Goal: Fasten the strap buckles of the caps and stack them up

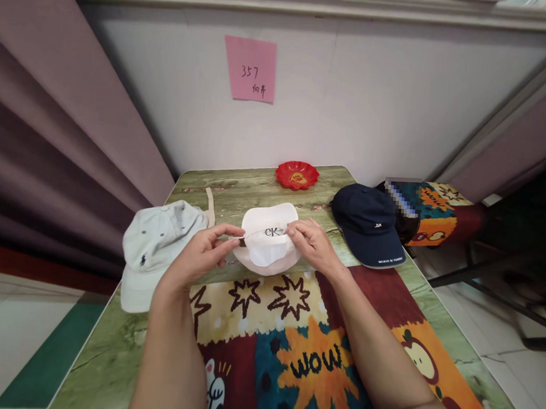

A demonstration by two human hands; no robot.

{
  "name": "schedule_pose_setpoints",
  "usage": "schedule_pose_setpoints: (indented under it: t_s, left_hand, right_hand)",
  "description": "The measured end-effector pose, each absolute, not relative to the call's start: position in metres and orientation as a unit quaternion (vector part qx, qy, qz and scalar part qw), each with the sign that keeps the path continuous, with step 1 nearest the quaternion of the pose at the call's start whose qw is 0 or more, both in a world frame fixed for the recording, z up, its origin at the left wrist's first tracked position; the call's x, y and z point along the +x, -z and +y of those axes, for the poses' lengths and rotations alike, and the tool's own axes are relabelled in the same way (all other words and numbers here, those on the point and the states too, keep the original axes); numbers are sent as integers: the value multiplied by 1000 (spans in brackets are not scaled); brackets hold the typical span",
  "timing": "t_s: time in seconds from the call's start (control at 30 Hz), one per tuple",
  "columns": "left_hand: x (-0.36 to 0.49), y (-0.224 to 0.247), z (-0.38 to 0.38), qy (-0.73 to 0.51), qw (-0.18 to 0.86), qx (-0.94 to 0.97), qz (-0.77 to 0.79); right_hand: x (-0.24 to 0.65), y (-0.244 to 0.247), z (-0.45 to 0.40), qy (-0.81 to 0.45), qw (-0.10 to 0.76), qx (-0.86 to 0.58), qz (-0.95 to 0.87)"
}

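A white cap with black "CK" letters lies at the middle of the table, between my two hands. My left hand pinches the cap's left edge between thumb and forefinger. On the other side, my right hand grips the cap's right edge near the letters. To the left, close to my left forearm, rests a pale grey cap with a small dark logo. A navy cap sits right of my right hand, its brim toward me.
The green marbled table carries a patterned "WOW" mat under my forearms. A red scalloped dish stands at the back. A pink note hangs on the wall. Beyond the table's right side is a seat with patterned cloth.
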State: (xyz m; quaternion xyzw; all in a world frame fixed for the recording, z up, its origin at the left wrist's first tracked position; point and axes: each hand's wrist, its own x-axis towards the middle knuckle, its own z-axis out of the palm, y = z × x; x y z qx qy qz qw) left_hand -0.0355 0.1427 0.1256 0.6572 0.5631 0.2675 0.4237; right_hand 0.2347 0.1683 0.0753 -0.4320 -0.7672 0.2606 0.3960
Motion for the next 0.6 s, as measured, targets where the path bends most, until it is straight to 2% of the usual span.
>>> schedule_pose_setpoints:
  t_s: [0.27, 0.6]
  left_hand:
    - [-32, -114, 146, -281, 478, 656, 512]
    - [-31, -116, 148, -305, 447, 664, 515]
  right_hand:
    - [237, -82, 165, -288, 393, -405, -774]
    - [237, -83, 165, -271, 412, -433, -755]
